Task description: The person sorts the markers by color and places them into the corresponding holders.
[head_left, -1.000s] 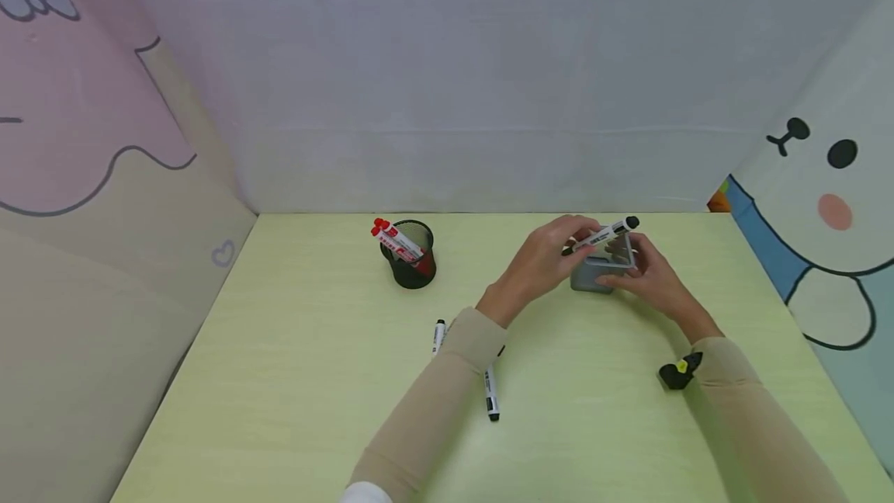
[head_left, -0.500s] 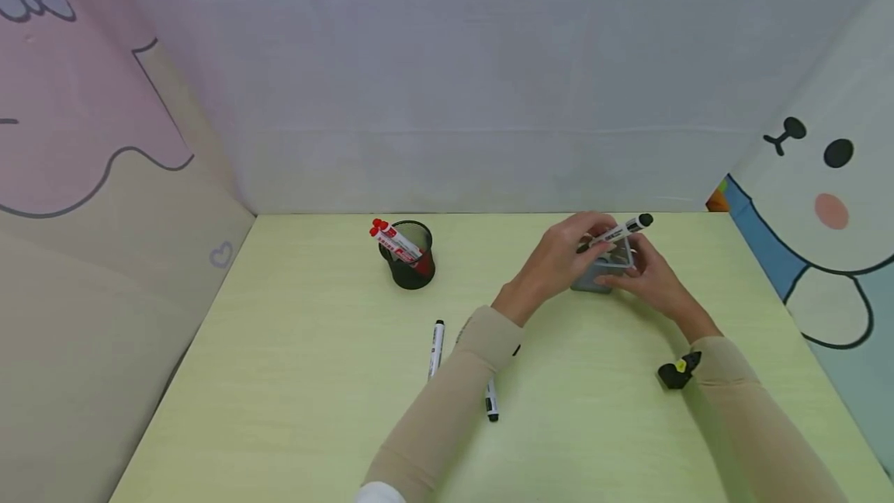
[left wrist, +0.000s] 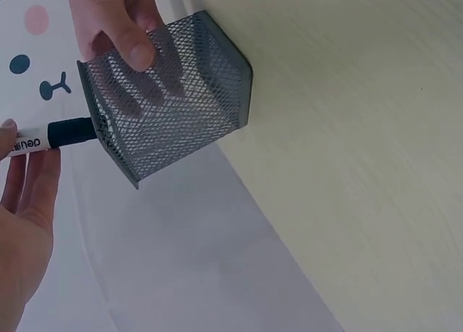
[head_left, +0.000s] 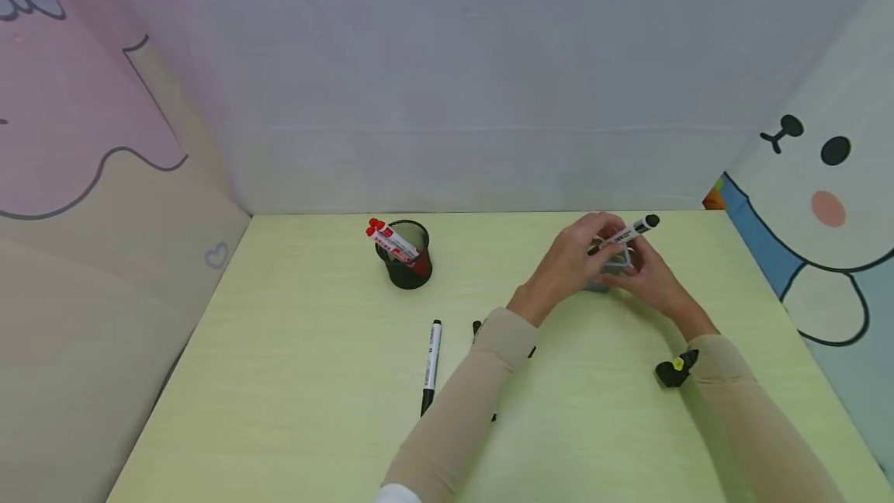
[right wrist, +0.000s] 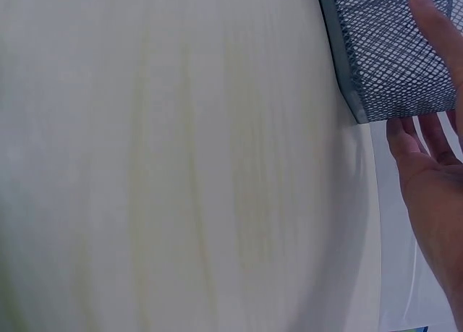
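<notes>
My left hand [head_left: 576,258] pinches a white marker with black ends [head_left: 628,234] between thumb and fingers. In the left wrist view, one dark end of that marker [left wrist: 71,132] reaches the open rim of a grey mesh pen holder [left wrist: 170,104]. My right hand [head_left: 649,278] grips the holder from the side, thumb on one wall and fingers behind it. The right wrist view shows the holder's base [right wrist: 347,90] close to the tabletop. In the head view both hands cover most of the holder.
A black mesh cup [head_left: 410,276] with red-capped markers [head_left: 394,241] stands at the back. One black-capped marker [head_left: 432,359] lies left of my left sleeve [head_left: 454,418], which hides most of another. A small black device with a yellow spot [head_left: 673,372] is by my right cuff.
My left hand and its marker have moved right, closer to the right hand, covering more of the holder. The sleeve has uncovered more of the left loose marker. My right hand stays put.
</notes>
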### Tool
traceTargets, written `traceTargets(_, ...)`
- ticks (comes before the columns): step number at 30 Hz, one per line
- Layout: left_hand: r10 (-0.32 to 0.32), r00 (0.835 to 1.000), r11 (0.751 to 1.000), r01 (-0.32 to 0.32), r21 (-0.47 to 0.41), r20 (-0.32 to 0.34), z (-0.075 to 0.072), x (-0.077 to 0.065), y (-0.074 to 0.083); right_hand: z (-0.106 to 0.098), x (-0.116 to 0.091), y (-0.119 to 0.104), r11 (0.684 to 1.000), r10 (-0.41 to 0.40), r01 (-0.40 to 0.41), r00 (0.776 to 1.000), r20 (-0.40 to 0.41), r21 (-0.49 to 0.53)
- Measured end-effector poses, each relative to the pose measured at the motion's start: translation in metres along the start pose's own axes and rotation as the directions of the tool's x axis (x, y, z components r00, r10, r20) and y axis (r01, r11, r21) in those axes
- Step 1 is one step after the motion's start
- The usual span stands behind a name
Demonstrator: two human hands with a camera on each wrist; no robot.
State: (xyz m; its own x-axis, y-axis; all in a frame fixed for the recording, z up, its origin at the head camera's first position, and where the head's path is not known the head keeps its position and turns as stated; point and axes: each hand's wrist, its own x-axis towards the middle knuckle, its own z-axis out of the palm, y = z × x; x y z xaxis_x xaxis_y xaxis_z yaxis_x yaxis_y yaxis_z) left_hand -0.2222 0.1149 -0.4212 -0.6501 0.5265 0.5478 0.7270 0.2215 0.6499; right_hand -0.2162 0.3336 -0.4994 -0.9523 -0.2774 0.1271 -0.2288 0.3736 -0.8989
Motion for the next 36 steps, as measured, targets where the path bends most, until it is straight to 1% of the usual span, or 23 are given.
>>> traceTargets(2, -0.020, 1.000, 1.000, 0.019, 0.022, 0.016, 0.003, 0.000, -0.001, 0.000, 0.000, 0.000, 1.000, -0.006, 0.006, 1.000, -0.002, -0.008)
traceTargets(4, -0.041, 0.999, 0.999, 0.040, 0.021, 0.036, 0.006, -0.001, -0.002, 0.000, 0.000, 0.001, 1.000, -0.009, 0.009, 1.000, -0.001, -0.005)
traceTargets(8, -0.096, 0.993, 0.995, 0.093, 0.041, 0.076, 0.011, -0.003, -0.001, -0.001, 0.000, 0.001, 1.000, -0.008, 0.008, 1.000, 0.005, 0.000)
traceTargets(10, -0.114, 0.989, 0.992, 0.109, 0.058, 0.091, 0.012, -0.004, -0.001, -0.001, 0.001, 0.002, 1.000, -0.012, 0.012, 1.000, 0.005, -0.002)
traceTargets(13, -0.124, 0.986, 0.989, 0.115, 0.088, 0.109, 0.015, -0.003, -0.001, -0.001, 0.002, 0.002, 1.000, -0.019, 0.019, 1.000, 0.005, 0.014)
traceTargets(17, -0.123, 0.985, 0.982, 0.104, 0.156, 0.123, 0.017, -0.003, -0.001, -0.001, 0.002, 0.001, 1.000, -0.015, 0.015, 1.000, -0.005, 0.016)
traceTargets(20, -0.133, 0.983, 0.970, 0.102, 0.221, 0.130, 0.019, -0.003, -0.002, -0.001, 0.002, 0.000, 1.000, -0.010, 0.010, 1.000, -0.010, -0.006)
traceTargets(23, -0.143, 0.978, 0.950, 0.093, 0.298, 0.149, 0.021, -0.003, -0.003, -0.002, 0.001, 0.000, 1.000, -0.012, 0.012, 1.000, -0.009, -0.004)
traceTargets(27, -0.128, 0.976, 0.918, 0.049, 0.394, 0.178, 0.024, -0.001, -0.004, -0.002, 0.000, 0.001, 0.999, -0.047, 0.047, 0.999, -0.002, 0.019)
traceTargets(32, -0.105, 0.975, 0.889, 0.005, 0.458, 0.193, 0.027, -0.001, -0.005, -0.002, 0.002, 0.003, 0.994, -0.097, 0.097, 0.995, -0.006, 0.046)
traceTargets(36, -0.114, 0.971, 0.868, -0.005, 0.497, 0.209, 0.028, -0.001, -0.005, -0.002, 0.003, 0.005, 0.992, -0.107, 0.107, 0.994, -0.007, 0.063)
